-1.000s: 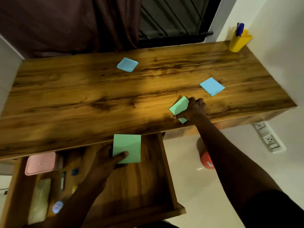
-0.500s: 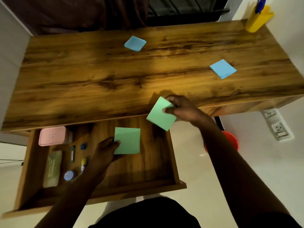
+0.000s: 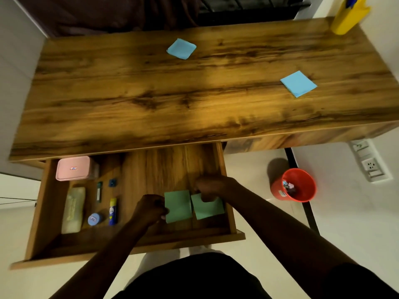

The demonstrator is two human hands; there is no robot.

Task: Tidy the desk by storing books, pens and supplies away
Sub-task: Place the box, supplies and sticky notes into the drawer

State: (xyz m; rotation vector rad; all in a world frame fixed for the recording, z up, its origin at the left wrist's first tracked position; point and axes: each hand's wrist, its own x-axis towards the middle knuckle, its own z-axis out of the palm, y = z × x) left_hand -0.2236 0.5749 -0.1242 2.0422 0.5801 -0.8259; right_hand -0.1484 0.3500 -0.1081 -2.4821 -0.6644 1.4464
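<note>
Edge pinches are held on light-looking, floppy paper: left green pad (image 3: 178,206) by left hand (image 3: 151,209), right green pad (image 3: 208,210) by right hand (image 3: 210,187).

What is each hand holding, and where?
Left hand pinches the left green note by its left edge; right hand grips the right green note by its top edge.

Left hand (image 3: 149,209) and right hand (image 3: 208,187) bare, forearms (image 3: 280,225) bare too. Dark sleeve (image 3: 367,281) on right upper arm, low right corner. Plain dark garment (image 3: 194,277) over torso or lap, detail unreadable.
</note>
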